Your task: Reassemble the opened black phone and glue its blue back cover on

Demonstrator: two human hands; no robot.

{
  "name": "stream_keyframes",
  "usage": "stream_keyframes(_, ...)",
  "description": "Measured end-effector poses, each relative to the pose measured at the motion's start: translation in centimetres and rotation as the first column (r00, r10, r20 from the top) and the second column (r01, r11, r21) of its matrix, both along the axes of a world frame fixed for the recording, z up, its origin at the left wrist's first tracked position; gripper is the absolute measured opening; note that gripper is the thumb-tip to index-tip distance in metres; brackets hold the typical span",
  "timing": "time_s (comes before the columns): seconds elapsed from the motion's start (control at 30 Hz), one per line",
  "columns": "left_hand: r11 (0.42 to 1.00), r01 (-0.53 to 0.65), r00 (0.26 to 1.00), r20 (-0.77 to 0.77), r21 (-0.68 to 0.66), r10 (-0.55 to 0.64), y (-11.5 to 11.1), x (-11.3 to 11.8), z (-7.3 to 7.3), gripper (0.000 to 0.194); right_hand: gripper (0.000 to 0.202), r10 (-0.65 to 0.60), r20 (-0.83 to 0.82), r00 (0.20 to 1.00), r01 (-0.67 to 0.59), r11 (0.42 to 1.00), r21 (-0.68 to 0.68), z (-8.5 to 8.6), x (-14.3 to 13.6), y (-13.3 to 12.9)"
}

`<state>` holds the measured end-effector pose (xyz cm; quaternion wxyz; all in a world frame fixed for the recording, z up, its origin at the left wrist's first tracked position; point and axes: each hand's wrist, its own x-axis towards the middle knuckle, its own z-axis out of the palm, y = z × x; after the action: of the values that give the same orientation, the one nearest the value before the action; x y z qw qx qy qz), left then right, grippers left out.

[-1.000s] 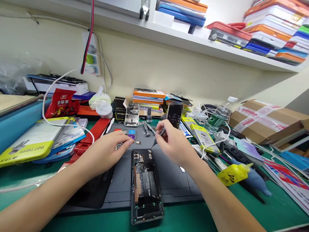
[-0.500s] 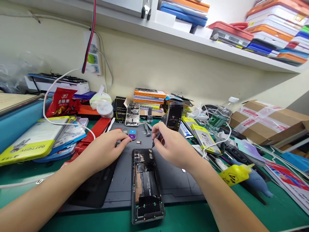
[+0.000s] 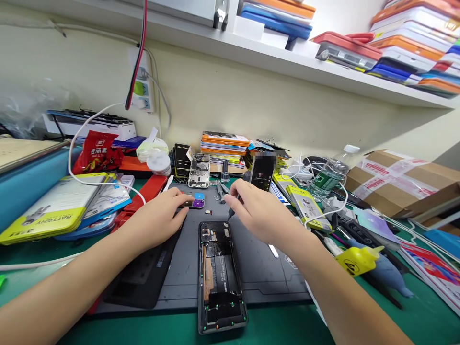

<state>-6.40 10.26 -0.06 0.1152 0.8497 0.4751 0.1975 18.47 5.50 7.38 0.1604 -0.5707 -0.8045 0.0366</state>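
Observation:
An opened phone (image 3: 222,278) lies on a dark grey mat (image 3: 266,282), its battery and inner parts bare. My right hand (image 3: 251,206) grips a slim dark screwdriver (image 3: 232,209), its tip down at the phone's upper right corner. My left hand (image 3: 163,215) is at the left edge of a small blue and purple tray (image 3: 199,202), thumb and index finger apart. Whether its fingertips touch the tray I cannot tell. A small SIM tray (image 3: 208,212) lies between the hands. Below my left forearm is a flat black panel (image 3: 143,280), partly hidden.
Behind the mat stand another opened phone (image 3: 199,170), a small bottle (image 3: 224,171) and a propped phone with a lit screen (image 3: 262,171). Battery packs (image 3: 53,206) and a red snack bag (image 3: 97,152) crowd the left. A yellow squeeze bottle (image 3: 359,260) and a cardboard box (image 3: 402,179) are at right.
My left hand has shifted to the tray's left edge, its thumb and index finger wider apart. The screwdriver's tip has lifted slightly or stayed near the phone's corner; the view moved a little.

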Motion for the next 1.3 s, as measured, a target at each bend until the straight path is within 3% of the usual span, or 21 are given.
stream_keyframes(0.1,1.0,0.001,0.999,-0.048,-0.021,-0.002,-0.1,0.2,-0.2,0.049,0.015,0.031,-0.014,0.999,-0.032,0.998,-0.056,0.1,0.0,-0.2)
stream_keyframes(0.23,0.999,0.0,0.995,-0.098,-0.039,-0.004,-0.1,0.3,-0.2,0.049,0.015,0.018,0.076,0.997,-0.019,1.0,0.004,0.4,-0.1,-0.4)
stream_keyframes(0.57,1.0,-0.015,0.981,-0.191,0.017,0.018,0.0,1.5,0.6,0.044,0.008,0.069,0.079,0.994,-0.071,0.997,0.022,-0.4,0.2,-0.3)
stream_keyframes(0.83,0.995,0.043,0.938,-0.345,0.089,-0.01,2.8,2.8,2.1,0.02,0.01,0.126,0.04,0.991,-0.128,0.99,0.064,-1.1,0.6,-0.7)
stream_keyframes(0.93,0.991,0.061,0.923,-0.385,0.122,-0.009,3.8,2.9,1.9,0.024,0.009,0.104,0.013,0.995,-0.105,0.991,0.084,-1.4,0.8,-0.9)
stream_keyframes(1.13,0.948,0.168,0.894,-0.446,0.27,-0.031,3.9,2.7,1.1,0.015,0.016,0.094,-0.036,0.995,-0.09,0.99,0.106,-1.9,1.5,-1.1)
stream_keyframes(1.3,0.881,0.28,0.883,-0.462,0.38,-0.081,3.3,1.7,1.2,0.033,0.013,0.09,-0.052,0.995,-0.086,0.993,0.084,-2.2,2.2,-0.7)
